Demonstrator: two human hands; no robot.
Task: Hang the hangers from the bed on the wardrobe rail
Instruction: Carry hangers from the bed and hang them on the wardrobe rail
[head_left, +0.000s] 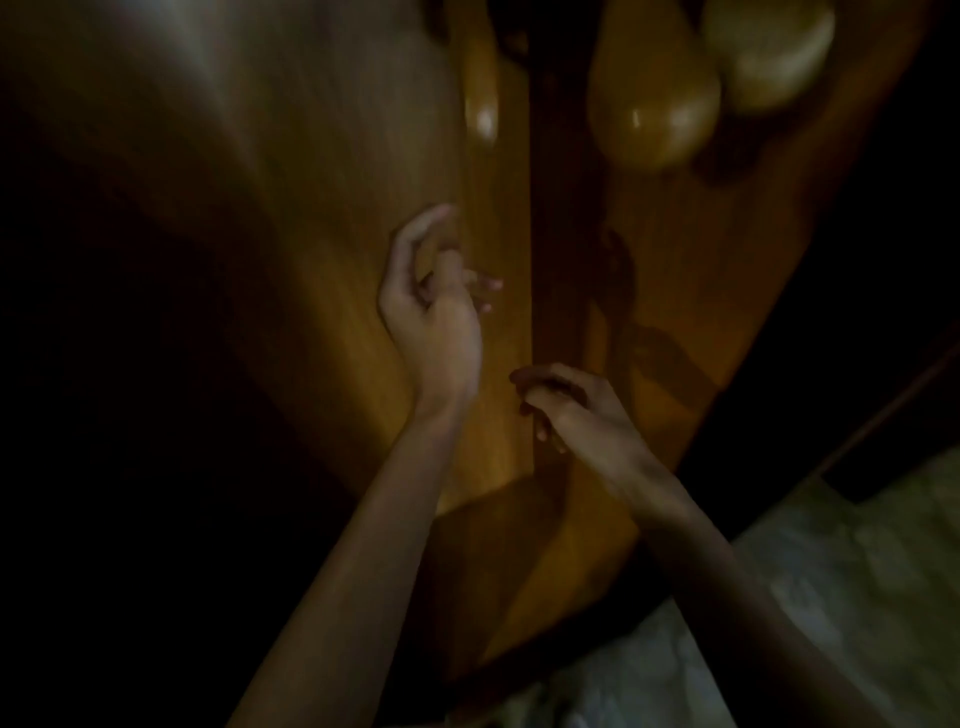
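No hanger or rail shows in this dim, blurred view. Two wooden wardrobe doors (322, 218) fill the middle, with a dark narrow gap (553, 249) between them. My left hand (434, 306) is raised against the left door near its inner edge, fingers loosely curled and holding nothing. Lower down, my right hand (566, 410) is at the gap, its fingers curled round a door's edge. Whatever is inside the wardrobe is hidden in the dark.
Yellow balloons (660, 114) and a paler one (769, 52) hang at the top of the right door. A light patterned floor (831, 597) lies at the lower right. Both the left side and the far right are in deep shadow.
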